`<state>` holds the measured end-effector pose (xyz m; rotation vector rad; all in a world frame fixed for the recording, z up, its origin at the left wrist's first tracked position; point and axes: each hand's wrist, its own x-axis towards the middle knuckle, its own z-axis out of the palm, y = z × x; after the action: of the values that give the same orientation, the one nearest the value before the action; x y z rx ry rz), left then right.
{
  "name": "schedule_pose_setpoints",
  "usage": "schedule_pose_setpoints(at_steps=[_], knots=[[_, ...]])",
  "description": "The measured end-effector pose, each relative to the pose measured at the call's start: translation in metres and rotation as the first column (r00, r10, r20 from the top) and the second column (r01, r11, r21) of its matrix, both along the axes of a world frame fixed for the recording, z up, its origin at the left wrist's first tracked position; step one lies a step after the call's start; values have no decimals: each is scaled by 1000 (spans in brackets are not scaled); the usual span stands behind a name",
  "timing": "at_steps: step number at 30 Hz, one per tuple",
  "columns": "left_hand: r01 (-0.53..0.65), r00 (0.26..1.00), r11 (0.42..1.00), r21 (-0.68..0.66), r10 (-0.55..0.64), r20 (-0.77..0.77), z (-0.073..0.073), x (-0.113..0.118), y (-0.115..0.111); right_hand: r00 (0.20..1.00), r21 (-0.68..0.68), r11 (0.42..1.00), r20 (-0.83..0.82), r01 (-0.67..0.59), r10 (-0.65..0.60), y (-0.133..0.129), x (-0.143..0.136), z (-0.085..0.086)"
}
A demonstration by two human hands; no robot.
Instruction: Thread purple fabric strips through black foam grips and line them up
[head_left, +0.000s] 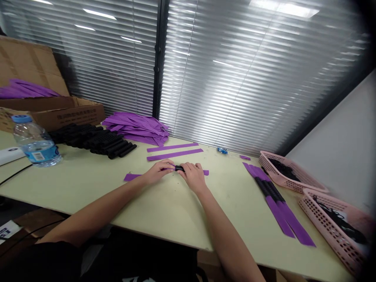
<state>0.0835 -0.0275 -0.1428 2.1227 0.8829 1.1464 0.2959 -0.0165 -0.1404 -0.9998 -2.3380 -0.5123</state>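
My right hand (194, 176) is closed around a black ribbed tube (179, 168) at the middle of the table. The fingers of my left hand (158, 171) pinch a purple strip (132, 177) right at the tube's left end. More of the strip shows beyond my right hand, but how it runs inside the tube is hidden. Just behind my hands lie two loose purple strips (175, 154), side by side. To the right, several purple strips (279, 213) lie together, each with a black tube (268, 188) around its middle.
A pile of black tubes (100, 141) and a heap of purple strips (136, 127) lie at the back left, by a cardboard box (70, 115) and a water bottle (39, 145). Two pink baskets (308, 185) stand at the right edge. A small blue object (222, 150) lies near the blinds.
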Motion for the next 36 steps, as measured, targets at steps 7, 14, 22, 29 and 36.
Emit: schedule_pose_setpoints(at_steps=[7,14,22,29,36], knots=[[27,1000,1000,-7,-27,6,2,3,-2,1000,-19,1000,-1,7,-7,-4,-2,2],[59,995,996,-71,-53,89,-9,5,3,1000,-20,1000,1,4,-4,-4,-1,1],[63,994,995,-82,-55,95,-8,7,2,1000,-22,1000,-13,13,-13,-3,-1,2],[49,998,995,-89,-46,35,-6,6,2,1000,-30,999,2,24,-24,-4,0,0],[44,998,991,-124,-49,-37,-6,3,0,1000,-58,998,14,0,0,-4,-1,-4]])
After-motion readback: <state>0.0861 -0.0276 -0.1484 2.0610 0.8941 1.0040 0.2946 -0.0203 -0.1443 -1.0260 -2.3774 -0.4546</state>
